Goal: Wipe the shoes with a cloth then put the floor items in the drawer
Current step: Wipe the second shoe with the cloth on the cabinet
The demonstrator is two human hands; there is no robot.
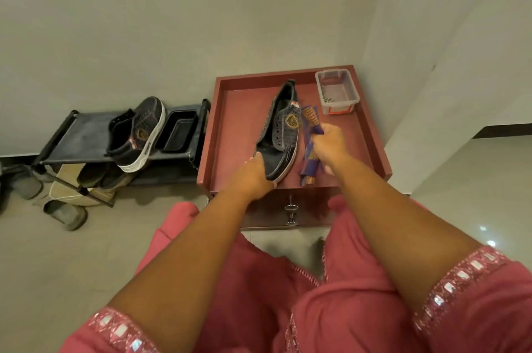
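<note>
Left hand gripping shoe heel, right hand clutching cloth beside shoe. Better: steady shoe, stroke cloth along side and toe.

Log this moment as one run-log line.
left hand: grips shoe toe | right hand: holds cloth beside shoe | surface: red cabinet top | second shoe: on rack

No writing, number or brand name can be read anywhere. The dark grey perforated canvas shoe with a glossy black toe cap bears a gold shield-shaped badge on its side, its lettering too small to make out; the matching dark grey shoe, left of it, carries the same illegible badge.
</note>
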